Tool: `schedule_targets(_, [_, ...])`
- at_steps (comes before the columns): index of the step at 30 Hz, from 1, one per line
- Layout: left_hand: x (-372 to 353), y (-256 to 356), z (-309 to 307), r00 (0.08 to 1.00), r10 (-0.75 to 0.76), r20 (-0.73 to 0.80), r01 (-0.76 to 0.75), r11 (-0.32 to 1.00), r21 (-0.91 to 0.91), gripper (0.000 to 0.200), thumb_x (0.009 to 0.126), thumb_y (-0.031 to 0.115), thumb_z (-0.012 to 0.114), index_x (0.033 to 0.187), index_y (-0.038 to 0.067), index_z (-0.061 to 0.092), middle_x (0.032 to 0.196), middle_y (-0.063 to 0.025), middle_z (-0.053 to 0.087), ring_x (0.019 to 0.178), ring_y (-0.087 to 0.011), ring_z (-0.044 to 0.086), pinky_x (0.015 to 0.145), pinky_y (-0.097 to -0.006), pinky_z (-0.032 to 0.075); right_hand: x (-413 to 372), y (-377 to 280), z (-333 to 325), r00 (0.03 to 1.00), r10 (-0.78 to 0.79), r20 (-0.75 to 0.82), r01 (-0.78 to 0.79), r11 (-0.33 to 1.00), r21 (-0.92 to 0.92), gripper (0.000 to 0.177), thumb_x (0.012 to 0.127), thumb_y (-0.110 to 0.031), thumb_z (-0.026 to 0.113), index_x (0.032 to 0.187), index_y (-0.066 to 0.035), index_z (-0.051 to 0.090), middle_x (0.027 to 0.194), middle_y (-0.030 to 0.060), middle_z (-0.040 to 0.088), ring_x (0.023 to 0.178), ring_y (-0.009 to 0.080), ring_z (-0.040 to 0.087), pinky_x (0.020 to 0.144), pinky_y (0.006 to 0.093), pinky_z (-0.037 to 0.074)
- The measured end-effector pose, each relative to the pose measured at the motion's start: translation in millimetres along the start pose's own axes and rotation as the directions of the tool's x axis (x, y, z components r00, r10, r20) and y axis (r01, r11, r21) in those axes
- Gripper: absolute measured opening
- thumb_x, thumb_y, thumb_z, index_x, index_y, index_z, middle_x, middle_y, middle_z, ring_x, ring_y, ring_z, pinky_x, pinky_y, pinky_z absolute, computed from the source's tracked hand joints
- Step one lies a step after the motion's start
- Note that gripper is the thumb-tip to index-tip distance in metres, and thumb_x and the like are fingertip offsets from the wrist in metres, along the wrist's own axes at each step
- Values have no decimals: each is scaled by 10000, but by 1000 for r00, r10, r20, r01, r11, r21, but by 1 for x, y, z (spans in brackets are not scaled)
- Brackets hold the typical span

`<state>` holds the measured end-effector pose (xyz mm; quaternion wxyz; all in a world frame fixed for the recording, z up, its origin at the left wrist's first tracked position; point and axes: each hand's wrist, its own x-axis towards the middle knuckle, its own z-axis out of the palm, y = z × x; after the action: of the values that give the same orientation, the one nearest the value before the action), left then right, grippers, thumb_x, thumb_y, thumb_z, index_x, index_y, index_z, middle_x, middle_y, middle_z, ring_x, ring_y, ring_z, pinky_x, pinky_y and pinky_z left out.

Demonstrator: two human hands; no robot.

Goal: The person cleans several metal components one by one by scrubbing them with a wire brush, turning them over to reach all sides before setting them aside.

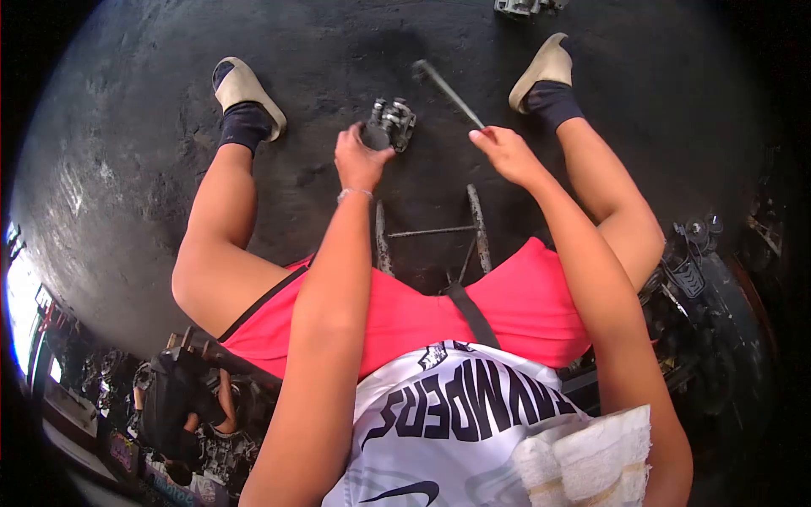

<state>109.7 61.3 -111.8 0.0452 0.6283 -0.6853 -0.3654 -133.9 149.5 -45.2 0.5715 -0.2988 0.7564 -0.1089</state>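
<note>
On the dark floor between my feet is a small, greasy metal machine part (395,122) with knobbly grey projections and a dark round piece on its near left side. My left hand (361,159) curls its fingers and thumb around that round piece. A long, thin metal tool (452,95) is gripped in my right hand (507,155) at its near end. It slants up and to the left over the floor, its small far end blurred and just beyond the machine part. The exact kind of either item cannot be made out.
Another metal part (530,7) lies at the top edge, past my right foot. A worn metal frame (431,231) shows beneath me between my legs. At lower left another person (182,406) is among piled machine parts. More parts and a pedal (688,280) lie at right.
</note>
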Motion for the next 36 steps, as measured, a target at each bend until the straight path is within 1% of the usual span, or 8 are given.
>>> schedule_targets(7, [79,-36,-45,993,-76,93,86,990,-112,688,540,188,839,1106,-26,513,1072,-173,624,1008,-287,603,870,-362,470,7,-18,27,997,-69,29,70,997,-37,498,869,-445,534,1001,29,609,884,210,644,894,331,629,773,380,466])
schedule_targets(11, [115,-56,-52,961,-53,271,217,749,-626,631,643,111,803,1185,-25,511,1069,-97,612,977,-195,578,851,-286,451,10,-27,4,999,-17,52,21,996,-85,472,871,-422,545,963,37,603,834,186,635,821,290,632,727,357,460])
schedule_targets(19, [172,-81,-24,876,-160,455,422,710,-564,676,657,321,795,1172,-43,551,1121,-136,606,1039,-205,564,905,-308,416,41,-8,18,994,100,-36,-97,993,72,459,869,-415,549,937,37,591,741,132,596,720,200,586,684,336,442])
schedule_targets(21, [183,-67,-24,936,-185,299,266,929,-258,698,645,391,783,1133,-60,571,1100,-167,615,1028,-234,580,903,-319,424,46,-11,17,993,114,-44,-110,991,79,457,868,-415,550,931,36,591,735,128,589,716,192,577,682,334,440])
schedule_targets(27, [199,-92,3,939,-264,221,303,938,-169,806,649,479,743,1219,-46,523,1205,-255,534,1122,-341,526,960,-380,402,59,-14,17,994,89,-62,-89,996,-1,452,866,-412,554,928,33,596,736,139,603,704,230,595,668,340,445])
schedule_targets(31, [158,-73,1,988,-82,-129,80,997,-19,730,812,432,616,1335,-18,379,1329,-274,391,1228,-400,384,1031,-424,312,67,-38,44,988,-36,-150,36,999,-3,512,894,-472,484,979,25,571,788,220,616,804,332,634,707,408,457])
schedule_targets(33, [142,-73,10,975,170,-144,-148,977,151,653,865,366,554,1352,-15,347,1377,-237,354,1254,-382,360,1033,-427,312,77,-51,64,994,-17,-109,17,1000,1,491,921,-456,426,968,17,550,821,269,606,873,421,599,729,458,447])
schedule_targets(36, [134,-70,18,999,45,-4,-43,976,212,619,894,373,508,1414,118,289,1493,-64,236,1330,-355,271,1027,-547,264,102,-72,102,991,-103,-88,98,993,-64,484,936,-444,379,963,13,534,897,300,596,935,465,556,778,515,421])
